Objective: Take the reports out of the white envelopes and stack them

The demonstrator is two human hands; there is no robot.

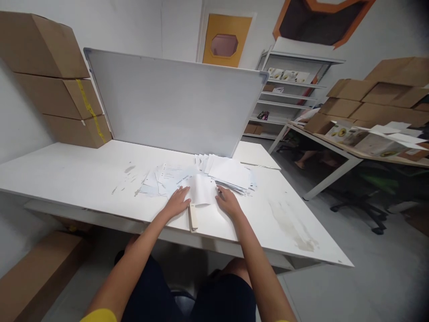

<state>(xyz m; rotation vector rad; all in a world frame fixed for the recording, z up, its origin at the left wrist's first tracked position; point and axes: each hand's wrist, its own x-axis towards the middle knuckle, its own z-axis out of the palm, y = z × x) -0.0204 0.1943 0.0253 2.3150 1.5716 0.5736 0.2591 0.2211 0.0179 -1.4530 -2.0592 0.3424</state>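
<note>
A white sheet of paper [203, 188], bulging in its middle, lies in front of me on the white table, between my two hands. At its left edge rests my left hand [177, 203], fingers stretched and a little apart. Curled fingers of my right hand [229, 202] hold the sheet's right edge. Just below the paper, close to my left thumb, is a beige stapler [193, 218], pointing toward the table's front edge. Behind the sheet sits a fanned stack of papers [231, 172]. Loose printed papers [156, 181] spread out to the left.
A whiteboard [177, 103] stands across the back of the table [80, 174]. Cardboard boxes [75, 129] are piled at the back left. Smudges mark the tabletop. On the right, another table [345, 150] carries more boxes, with an office chair [365, 214] beneath.
</note>
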